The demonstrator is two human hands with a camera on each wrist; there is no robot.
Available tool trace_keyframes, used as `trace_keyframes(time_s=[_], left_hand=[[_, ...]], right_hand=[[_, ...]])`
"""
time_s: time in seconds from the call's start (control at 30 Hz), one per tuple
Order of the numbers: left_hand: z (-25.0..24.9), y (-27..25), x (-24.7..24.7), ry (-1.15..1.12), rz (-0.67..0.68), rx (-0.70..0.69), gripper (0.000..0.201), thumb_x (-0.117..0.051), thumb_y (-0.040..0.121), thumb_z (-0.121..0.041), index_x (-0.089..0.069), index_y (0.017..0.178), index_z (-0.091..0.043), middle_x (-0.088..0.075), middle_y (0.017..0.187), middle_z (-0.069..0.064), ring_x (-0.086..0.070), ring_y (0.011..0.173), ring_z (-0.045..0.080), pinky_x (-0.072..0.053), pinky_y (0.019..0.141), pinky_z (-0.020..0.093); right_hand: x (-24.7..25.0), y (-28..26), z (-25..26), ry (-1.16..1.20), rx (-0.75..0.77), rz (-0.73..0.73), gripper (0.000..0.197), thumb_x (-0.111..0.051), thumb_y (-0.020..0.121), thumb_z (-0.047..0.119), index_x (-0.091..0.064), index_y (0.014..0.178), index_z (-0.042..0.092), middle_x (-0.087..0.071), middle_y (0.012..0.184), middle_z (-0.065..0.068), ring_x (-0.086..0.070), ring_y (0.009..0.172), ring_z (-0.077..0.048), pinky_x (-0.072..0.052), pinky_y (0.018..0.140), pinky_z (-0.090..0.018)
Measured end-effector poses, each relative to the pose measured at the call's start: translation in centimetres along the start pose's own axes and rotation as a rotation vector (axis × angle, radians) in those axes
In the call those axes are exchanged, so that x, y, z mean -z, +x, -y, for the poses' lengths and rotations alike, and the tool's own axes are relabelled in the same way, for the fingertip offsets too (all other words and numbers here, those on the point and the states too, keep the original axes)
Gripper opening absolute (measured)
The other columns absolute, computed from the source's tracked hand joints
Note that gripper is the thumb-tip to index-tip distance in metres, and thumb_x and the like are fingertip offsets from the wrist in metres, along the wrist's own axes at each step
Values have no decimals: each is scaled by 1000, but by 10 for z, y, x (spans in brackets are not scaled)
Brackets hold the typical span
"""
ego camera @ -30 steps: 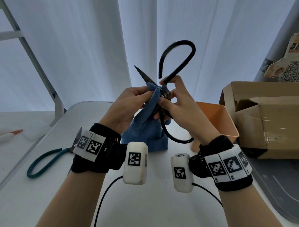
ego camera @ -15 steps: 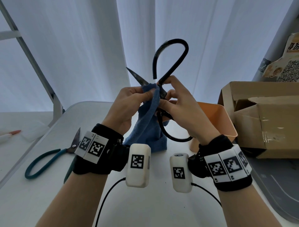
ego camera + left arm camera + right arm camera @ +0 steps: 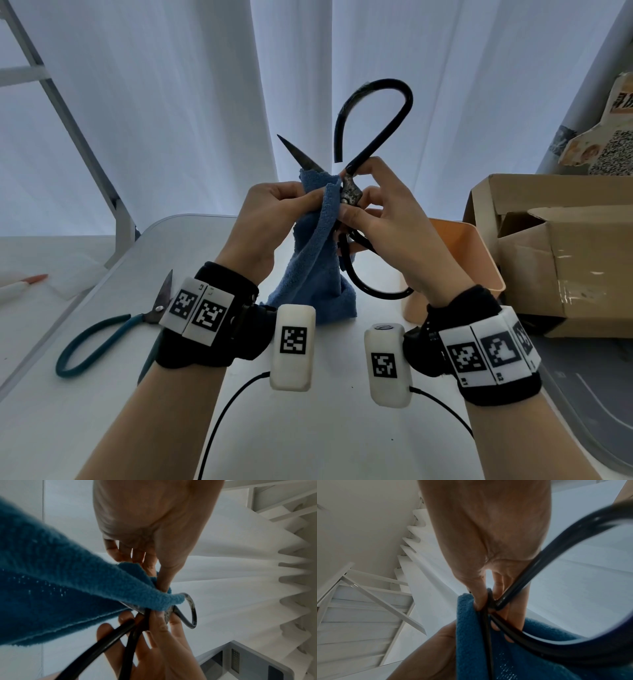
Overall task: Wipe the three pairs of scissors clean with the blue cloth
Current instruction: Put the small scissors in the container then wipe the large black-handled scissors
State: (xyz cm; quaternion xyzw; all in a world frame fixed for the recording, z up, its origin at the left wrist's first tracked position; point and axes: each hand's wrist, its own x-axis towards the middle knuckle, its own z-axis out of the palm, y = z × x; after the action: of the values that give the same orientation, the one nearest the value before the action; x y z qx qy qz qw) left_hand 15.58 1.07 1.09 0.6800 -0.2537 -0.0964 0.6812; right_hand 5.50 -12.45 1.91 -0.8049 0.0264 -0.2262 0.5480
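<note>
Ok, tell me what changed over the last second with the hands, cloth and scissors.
The black loop-handled scissors tipped more upright, blade tip edging left, and the left hand slid the blue fleece cloth in toward the pivot. Unchanged: the right hand grips the scissors near the pivot, and the teal-handled scissors lie on the white table.

This looks like a makeshift recording or work corner rather than a home room: a plain white counter (image 3: 102, 411) stands before floor-length white curtains (image 3: 171, 102) (pleated, hung all along the back), with a pale metal ladder frame (image 3: 85, 144) at left and an opened cardboard box (image 3: 565, 260) beside an orange plastic bin (image 3: 479, 260).
</note>
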Motion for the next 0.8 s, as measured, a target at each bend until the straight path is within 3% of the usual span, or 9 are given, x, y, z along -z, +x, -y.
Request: trace_keyframes(time_s=[0.17, 0.27, 0.4, 0.43, 0.5, 0.6, 0.8], left_hand=[[-4, -4, -3, -9, 90, 55, 21, -67, 92, -25, -78, 97, -8, -77, 90, 6, -70, 83, 11, -54, 81, 23], [-4, -2, -2, 17, 52, 50, 20, -71, 89, -21, -78, 97, -4, -78, 94, 8, -70, 88, 13, -52, 84, 22], [-2, 0, 2, -9, 16, 44, 29, -74, 85, -19, -71, 90, 9, -74, 86, 9, -66, 78, 7, -49, 74, 17], [-2, -1, 2, -28, 31, 50, 23, -72, 87, -18, -72, 87, 5, -73, 84, 7, -66, 76, 6, -50, 72, 16], [-4, -3, 2, -83, 96, 77, 16, -67, 91, -17, -75, 95, -4, -75, 90, 7, -69, 81, 10, -53, 73, 18], [-5, -4, 2, -108, 161, 116, 20, -61, 96, -16, -74, 108, -6, -75, 95, 8, -70, 85, 13, -55, 74, 19], [-5, -5, -3, -80, 148, 107, 22, -52, 100, -9, -74, 99, -12, -74, 87, 5, -67, 73, 10, -54, 66, 19]], right_hand=[[0, -1, 1, -25, 1, 1, 31, -68, 95, 10, -52, 121, 16, -57, 88, -29, -72, 70, -32, -63, 60, -44], [-2, -1, -2, -36, -3, 9, 31, -69, 94, 10, -53, 119, 18, -57, 88, -28, -72, 70, -34, -63, 60, -48], [-3, 1, -3, -16, 1, 12, 31, -68, 94, 9, -52, 120, 17, -56, 87, -29, -72, 71, -37, -63, 60, -49], [-4, 1, -3, -17, 5, 11, 31, -68, 95, 9, -52, 120, 17, -56, 86, -29, -72, 70, -36, -63, 60, -48], [-4, 0, -3, -19, 3, 17, 32, -68, 95, 10, -52, 121, 17, -56, 86, -28, -72, 69, -34, -63, 59, -47], [-5, 0, -4, -18, -7, 30, 35, -69, 95, 11, -53, 125, 21, -54, 88, -31, -72, 69, -34, -63, 57, -42], [-5, 1, -7, -71, -3, -5, 39, -69, 93, 11, -56, 127, 25, -56, 85, -27, -71, 70, -36, -63, 59, -46]])
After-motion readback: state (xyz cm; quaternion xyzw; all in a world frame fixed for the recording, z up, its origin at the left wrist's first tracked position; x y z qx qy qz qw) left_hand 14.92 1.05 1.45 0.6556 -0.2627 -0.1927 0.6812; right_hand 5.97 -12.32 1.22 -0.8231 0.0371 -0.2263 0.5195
